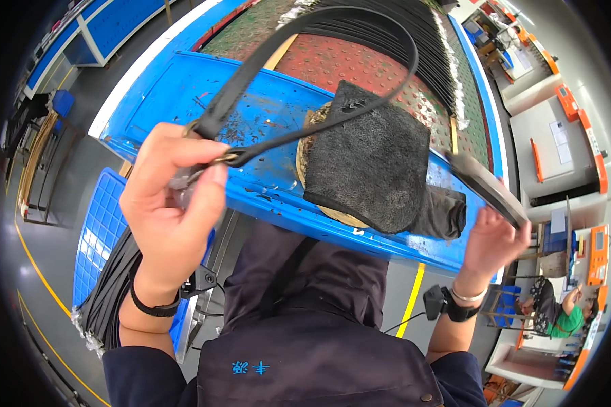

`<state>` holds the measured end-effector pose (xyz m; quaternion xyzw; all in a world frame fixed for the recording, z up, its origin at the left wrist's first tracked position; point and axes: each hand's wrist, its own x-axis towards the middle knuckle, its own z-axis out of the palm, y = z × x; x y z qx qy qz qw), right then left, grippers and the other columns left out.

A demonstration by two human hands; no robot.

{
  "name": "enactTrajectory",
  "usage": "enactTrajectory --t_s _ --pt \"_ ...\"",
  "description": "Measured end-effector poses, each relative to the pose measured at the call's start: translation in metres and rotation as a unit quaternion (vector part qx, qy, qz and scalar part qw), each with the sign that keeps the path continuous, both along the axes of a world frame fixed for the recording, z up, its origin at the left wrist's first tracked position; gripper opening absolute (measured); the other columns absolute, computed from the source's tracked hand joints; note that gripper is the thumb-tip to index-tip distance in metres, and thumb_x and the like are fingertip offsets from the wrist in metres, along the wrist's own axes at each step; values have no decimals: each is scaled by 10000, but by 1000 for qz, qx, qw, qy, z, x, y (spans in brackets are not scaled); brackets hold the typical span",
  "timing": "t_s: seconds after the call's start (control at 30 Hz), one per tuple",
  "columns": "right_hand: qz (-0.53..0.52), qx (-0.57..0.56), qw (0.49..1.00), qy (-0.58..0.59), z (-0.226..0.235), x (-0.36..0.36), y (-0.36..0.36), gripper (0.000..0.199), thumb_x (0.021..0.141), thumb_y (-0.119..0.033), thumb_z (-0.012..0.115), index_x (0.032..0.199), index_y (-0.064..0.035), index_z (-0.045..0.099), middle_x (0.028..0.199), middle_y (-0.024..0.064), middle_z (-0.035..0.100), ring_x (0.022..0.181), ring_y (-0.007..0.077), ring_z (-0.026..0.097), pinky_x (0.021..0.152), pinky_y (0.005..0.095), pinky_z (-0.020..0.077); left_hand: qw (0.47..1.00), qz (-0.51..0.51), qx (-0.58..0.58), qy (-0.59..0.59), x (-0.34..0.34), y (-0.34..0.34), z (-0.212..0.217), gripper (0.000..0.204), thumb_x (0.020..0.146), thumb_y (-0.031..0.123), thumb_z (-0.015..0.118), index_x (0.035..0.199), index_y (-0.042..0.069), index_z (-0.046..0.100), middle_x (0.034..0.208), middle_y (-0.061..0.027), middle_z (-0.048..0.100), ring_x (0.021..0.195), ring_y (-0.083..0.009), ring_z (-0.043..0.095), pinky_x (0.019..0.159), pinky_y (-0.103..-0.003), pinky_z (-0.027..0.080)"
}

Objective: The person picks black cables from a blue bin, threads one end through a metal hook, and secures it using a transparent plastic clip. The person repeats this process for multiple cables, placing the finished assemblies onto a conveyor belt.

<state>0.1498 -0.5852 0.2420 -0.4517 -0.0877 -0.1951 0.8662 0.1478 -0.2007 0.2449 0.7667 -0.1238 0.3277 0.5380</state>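
Observation:
My left hand [170,197] pinches both ends of a black leather-like strap [246,78] near its brass-coloured metal fittings. The strap arches up and to the right in a wide loop, over a black fuzzy cloth [370,159]. Beneath that cloth a round yellowish-brown object shows only at its edge. In my right hand [492,237], at the right end of the blue tray [183,81], is a long, dark, flat object [489,186]; blur hides its exact kind. Between that hand and the cloth lies a dark bunched piece of fabric [442,214].
Many black straps [414,47] lie side by side on a red studded surface [346,61] beyond the tray. On my left, a bundle of black straps [108,292] hangs by a blue crate [105,224]. A person in green [567,315] is at the far right.

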Motion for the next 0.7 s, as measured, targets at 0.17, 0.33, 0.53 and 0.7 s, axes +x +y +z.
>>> enactTrajectory --t_s 0.17,0.33,0.53,0.7 --pt "122 85 987 -70 31 -24 12 579 846 -343 471 1260 38 334 1257 205 404 1210 322 378 1014 521 305 983 -39 164 -66 0 -25 21 227 577 -93 566 776 5 613 706 -87 512 622 -169 503 536 -253 392" --pt "-20 -101 991 -83 38 -34 48 666 797 -410 447 1303 -5 293 1161 166 431 1107 280 449 917 457 414 970 -123 191 -90 -4 -55 36 272 501 -92 598 740 35 626 677 -82 494 578 -185 493 488 -258 378" --pt "-119 -148 981 -31 40 -34 75 761 627 -421 636 1227 -80 314 1016 180 444 905 225 510 747 333 497 962 -170 201 -78 -8 -66 42 270 478 -94 598 717 30 623 662 -80 485 562 -190 485 473 -259 366" --pt "-145 -161 976 -15 40 -35 81 790 590 -459 653 1220 -101 337 993 173 450 856 205 506 724 314 495 958 -191 204 -62 -9 -68 44 262 471 -84 599 708 27 621 645 -83 485 550 -195 482 465 -263 361"
